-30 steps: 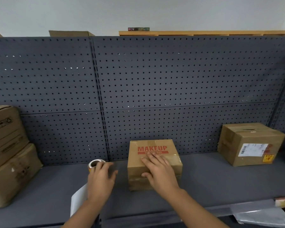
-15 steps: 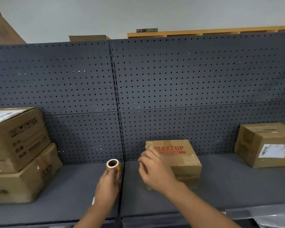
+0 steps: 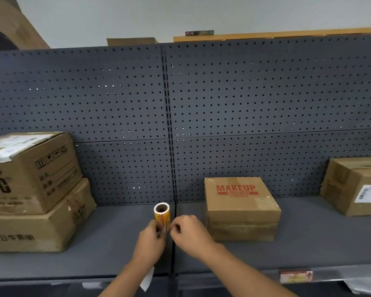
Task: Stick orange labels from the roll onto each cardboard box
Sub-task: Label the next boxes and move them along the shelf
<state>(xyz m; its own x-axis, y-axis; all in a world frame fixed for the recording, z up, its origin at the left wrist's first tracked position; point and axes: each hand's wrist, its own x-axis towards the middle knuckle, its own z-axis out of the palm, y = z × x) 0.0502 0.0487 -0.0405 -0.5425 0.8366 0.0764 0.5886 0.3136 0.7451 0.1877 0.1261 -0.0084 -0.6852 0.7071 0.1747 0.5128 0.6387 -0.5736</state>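
Observation:
My left hand grips the roll of orange labels upright above the grey shelf, its cardboard core facing up. My right hand is at the roll's right side with thumb and forefinger pinched against the label edge. A white strip of backing paper hangs below my left wrist. To the right of my hands stands the cardboard box printed MAKEUP. Two stacked cardboard boxes, upper and lower, stand at the left. Another box with a white shipping label is at the far right.
A dark pegboard wall closes the back of the shelf. A red and yellow price tag sits on the shelf's front rail, with clear plastic below at the right. Bare shelf lies between the left stack and the roll.
My right hand left the MAKEUP box top and came to the roll. My left hand lifted the roll off the shelf. The view swung left, showing more of the left stack.

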